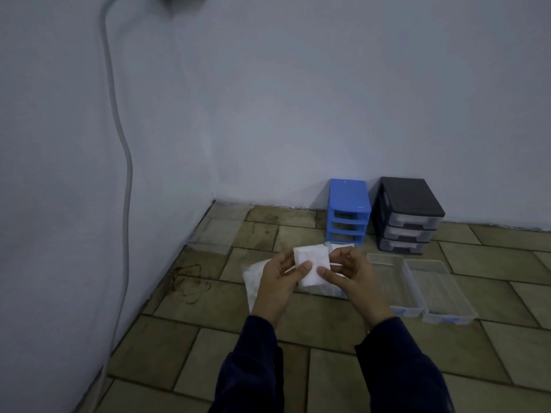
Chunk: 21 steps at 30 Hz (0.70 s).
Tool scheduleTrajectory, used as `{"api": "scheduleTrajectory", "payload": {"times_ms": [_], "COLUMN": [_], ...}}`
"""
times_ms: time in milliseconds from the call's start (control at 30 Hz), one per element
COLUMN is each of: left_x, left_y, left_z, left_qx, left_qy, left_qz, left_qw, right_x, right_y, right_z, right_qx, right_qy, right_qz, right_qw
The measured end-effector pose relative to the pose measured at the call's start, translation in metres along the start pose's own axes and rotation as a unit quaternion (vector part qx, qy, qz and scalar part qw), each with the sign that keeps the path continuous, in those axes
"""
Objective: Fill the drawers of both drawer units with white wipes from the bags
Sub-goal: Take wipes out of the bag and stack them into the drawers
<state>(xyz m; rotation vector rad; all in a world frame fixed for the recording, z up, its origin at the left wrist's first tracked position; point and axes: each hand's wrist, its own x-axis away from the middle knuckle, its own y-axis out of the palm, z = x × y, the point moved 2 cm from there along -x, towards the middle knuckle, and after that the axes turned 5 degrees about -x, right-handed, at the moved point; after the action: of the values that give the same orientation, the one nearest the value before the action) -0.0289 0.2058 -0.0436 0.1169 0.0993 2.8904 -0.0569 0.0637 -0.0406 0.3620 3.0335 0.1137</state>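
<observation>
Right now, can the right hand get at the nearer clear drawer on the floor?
Probably not yet: the right hand and the left hand both grip the white wipes. The drawer lies open-topped just to its right, nothing covering it.

A pale grey cable (124, 162) runs down the plain bluish-white wall (298, 99) to the brown stone-tiled floor (185, 338) (dark, ring-shaped stains (190, 283) mark tiles near the corner).

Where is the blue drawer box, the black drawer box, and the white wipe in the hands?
blue drawer unit (349, 193): head view, on its flat top.
black drawer unit (407, 196): head view, on its dark top.
white wipe (310, 259): head view, on its middle, between the thumbs.
</observation>
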Motion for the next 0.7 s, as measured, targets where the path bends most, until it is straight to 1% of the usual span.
{"api": "scheduleTrajectory", "payload": {"times_ms": [100,200,367,500,567,633,700], "left_x": [-0.001,-0.006,-0.009,-0.009,-0.01,-0.014,-0.017], "left_y": [-0.007,-0.021,-0.05,-0.056,-0.055,-0.054,-0.052], "left_z": [-0.001,-0.001,-0.007,-0.01,-0.014,-0.017,-0.021], "left_qx": [-0.009,0.001,0.038,0.037,0.03,0.026,0.031], "left_qy": [-0.006,-0.01,-0.03,-0.037,-0.051,-0.07,-0.076], "left_qz": [0.011,0.059,0.114,0.109,0.115,0.129,0.136], "left_qw": [1.0,0.998,0.992,0.993,0.992,0.989,0.987], "right_x": [-0.003,-0.009,-0.018,-0.02,-0.022,-0.023,-0.024], "right_y": [0.005,0.006,0.004,0.0,-0.003,-0.002,0.001], "right_z": [0.003,0.006,0.017,0.027,0.031,0.034,0.036], "right_qx": [-0.002,0.022,0.085,0.194,0.19,0.157,0.119], "right_qy": [0.007,-0.007,-0.008,-0.002,0.028,0.065,0.08], "right_qz": [-0.011,-0.004,0.059,0.139,0.151,0.133,0.104], "right_qw": [1.0,1.0,0.995,0.971,0.97,0.976,0.984]}}
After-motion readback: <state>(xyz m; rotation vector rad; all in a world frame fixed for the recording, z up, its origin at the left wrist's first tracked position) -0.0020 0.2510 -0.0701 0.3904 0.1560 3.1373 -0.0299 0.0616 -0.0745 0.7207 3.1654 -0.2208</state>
